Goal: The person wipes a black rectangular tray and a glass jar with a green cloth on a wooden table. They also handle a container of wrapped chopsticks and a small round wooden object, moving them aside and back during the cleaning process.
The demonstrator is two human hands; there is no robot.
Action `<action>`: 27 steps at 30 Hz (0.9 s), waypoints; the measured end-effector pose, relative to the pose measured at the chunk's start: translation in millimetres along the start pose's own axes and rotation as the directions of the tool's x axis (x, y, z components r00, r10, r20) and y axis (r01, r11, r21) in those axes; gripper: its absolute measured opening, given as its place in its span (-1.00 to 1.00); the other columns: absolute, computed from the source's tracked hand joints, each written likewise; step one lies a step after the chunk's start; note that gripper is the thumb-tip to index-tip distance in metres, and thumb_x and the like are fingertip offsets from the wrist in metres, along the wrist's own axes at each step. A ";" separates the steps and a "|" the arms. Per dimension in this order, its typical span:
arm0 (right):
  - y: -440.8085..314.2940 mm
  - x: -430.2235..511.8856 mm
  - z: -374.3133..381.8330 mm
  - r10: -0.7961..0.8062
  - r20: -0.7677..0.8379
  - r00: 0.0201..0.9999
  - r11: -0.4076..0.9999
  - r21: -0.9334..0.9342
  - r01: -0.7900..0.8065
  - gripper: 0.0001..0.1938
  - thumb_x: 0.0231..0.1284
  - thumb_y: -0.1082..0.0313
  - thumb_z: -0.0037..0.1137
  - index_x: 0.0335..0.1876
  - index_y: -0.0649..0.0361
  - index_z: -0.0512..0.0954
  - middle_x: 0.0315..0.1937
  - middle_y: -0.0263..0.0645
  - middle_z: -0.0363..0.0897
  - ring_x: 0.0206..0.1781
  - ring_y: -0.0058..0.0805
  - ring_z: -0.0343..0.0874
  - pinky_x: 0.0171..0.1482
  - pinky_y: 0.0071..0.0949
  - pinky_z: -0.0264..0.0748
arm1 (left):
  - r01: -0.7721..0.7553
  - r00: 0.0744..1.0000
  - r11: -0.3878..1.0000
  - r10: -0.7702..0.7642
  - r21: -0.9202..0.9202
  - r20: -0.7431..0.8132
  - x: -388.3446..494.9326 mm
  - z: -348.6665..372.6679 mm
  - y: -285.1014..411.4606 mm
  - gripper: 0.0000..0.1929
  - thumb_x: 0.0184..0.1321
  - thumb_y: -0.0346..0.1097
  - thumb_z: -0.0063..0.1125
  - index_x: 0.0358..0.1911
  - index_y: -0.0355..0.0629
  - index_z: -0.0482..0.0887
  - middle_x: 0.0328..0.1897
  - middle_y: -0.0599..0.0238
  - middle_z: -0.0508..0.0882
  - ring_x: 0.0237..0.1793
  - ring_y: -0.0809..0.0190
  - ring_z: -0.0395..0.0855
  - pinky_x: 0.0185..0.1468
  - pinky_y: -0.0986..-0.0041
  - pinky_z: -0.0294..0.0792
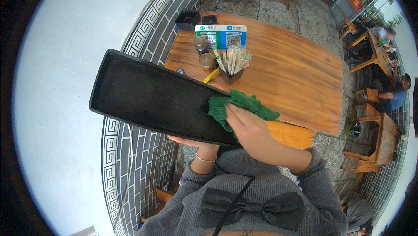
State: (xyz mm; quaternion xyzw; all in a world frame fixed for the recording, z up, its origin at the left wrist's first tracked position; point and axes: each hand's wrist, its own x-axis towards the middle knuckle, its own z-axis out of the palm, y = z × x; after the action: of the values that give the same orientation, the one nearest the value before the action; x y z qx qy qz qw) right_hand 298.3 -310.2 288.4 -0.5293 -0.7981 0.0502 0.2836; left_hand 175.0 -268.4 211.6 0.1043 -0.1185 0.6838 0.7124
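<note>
A long black rectangular tray (156,99) is held up in front of me, tilted, with its hollow side showing. My left hand (196,144) supports it from below, its fingers mostly hidden behind the tray. A green cloth (243,104) is gripped in my right hand (249,130) and lies over the right end of the tray, touching its inside and upper edge. Beyond the tray, a dark holder (231,76) full of wrapped chopsticks (232,60) stands on the wooden table (294,73), beside a yellow-handled item (211,75).
Two jars (206,60) (200,44), a payment-code sign (220,35) and a black box (187,20) stand near the table's far left. A brick-patterned wall (140,157) runs close on the left. A wooden bench (290,135) adjoins the near edge. People sit at tables far right.
</note>
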 end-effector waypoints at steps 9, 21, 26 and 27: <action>5.4 19.1 6.4 -0.085 -0.199 0.976 0.952 0.272 0.138 -0.65 -0.05 0.45 -0.03 -0.09 0.44 0.37 0.06 0.08 0.31 0.12 -0.05 0.35 0.07 -0.31 0.38 | 0.239 0.918 0.797 0.000 0.554 -0.396 -11.8 16.3 -28.1 0.01 -0.12 0.58 -0.40 0.29 -0.09 0.04 0.33 0.17 0.15 0.29 0.00 0.11 0.34 0.16 -0.03; 15.0 5.4 -5.7 0.158 -0.005 0.987 0.987 0.035 -0.158 -0.62 -0.07 0.52 -0.07 -0.03 0.32 0.36 -0.08 -0.08 0.42 -0.11 -0.28 0.52 -0.16 -0.52 0.51 | 0.299 0.922 0.729 -0.053 0.616 -0.385 -15.1 2.4 -27.2 0.02 -0.13 0.61 -0.44 0.29 -0.08 0.06 0.31 0.17 0.19 0.26 0.00 0.18 0.30 0.17 0.05; 20.5 -14.5 0.7 0.221 -0.026 0.975 0.962 -0.158 -0.222 -0.83 -0.15 0.51 -0.03 -0.35 0.25 0.41 -0.43 -0.21 0.42 -0.33 -0.35 0.44 -0.26 -0.49 0.41 | 0.098 0.989 0.993 -0.089 -0.069 0.121 -6.6 -16.4 -28.2 0.12 -0.23 0.66 -0.45 0.29 -0.16 0.00 0.32 0.11 0.15 0.26 -0.07 0.15 0.30 0.09 0.05; 22.1 -13.7 -1.2 0.239 -0.013 0.971 0.950 -0.202 -0.237 -0.87 -0.17 0.50 -0.03 -0.40 0.24 0.41 -0.48 -0.23 0.40 -0.36 -0.36 0.42 -0.27 -0.49 0.39 | 0.088 0.987 0.994 -0.079 -0.064 0.139 -3.3 -13.3 -28.2 0.12 -0.22 0.66 -0.44 0.29 -0.15 -0.01 0.32 0.11 0.14 0.26 -0.08 0.14 0.30 0.07 0.05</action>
State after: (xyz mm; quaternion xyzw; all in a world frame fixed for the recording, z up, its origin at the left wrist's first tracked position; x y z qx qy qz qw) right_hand 320.7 -312.8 275.6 -0.6474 -0.7310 0.0057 0.2157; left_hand 203.4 -268.7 198.3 0.1307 -0.1863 0.6402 0.7338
